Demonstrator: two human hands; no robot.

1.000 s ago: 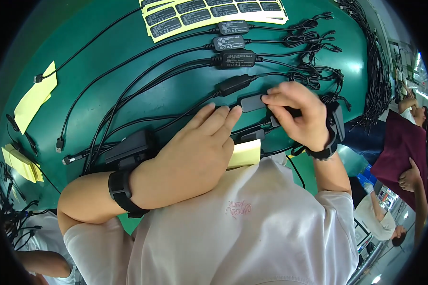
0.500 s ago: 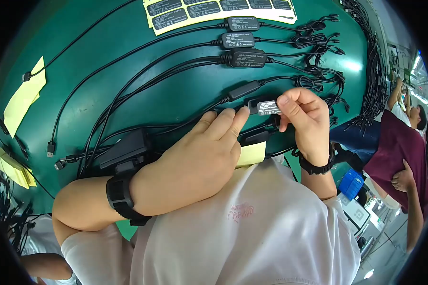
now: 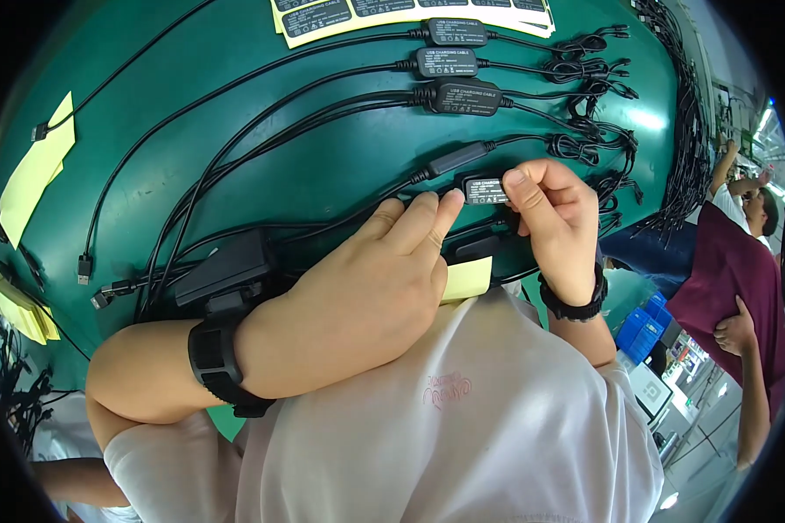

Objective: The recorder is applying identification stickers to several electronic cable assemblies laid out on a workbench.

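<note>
A black charging cable's small box (image 3: 464, 191) lies between my hands, mostly covered by a black label (image 3: 485, 191) with white print. My left hand (image 3: 371, 266), palm down, has its long fingers over the cable and its fingertips holding the box's left end; its thumb is hidden. My right hand (image 3: 556, 218) is closed, with thumb and forefinger pinching the label's right end. Whether the label's whole underside touches the box cannot be seen. Just above lies another cable box (image 3: 457, 159), turned on its edge.
Three cables with labelled boxes (image 3: 467, 97) lie farther back, below a label sheet (image 3: 401, 24). Yellow backing paper (image 3: 37, 179) is at the left, and another yellow piece (image 3: 467, 279) lies by my body. Bundled cables (image 3: 667, 131) line the right edge. A person in maroon (image 3: 724, 270) is beyond.
My right hand has shifted slightly left with the label, which now covers more of the box. My left hand stays on the cable. The whole view has shifted a little.
</note>
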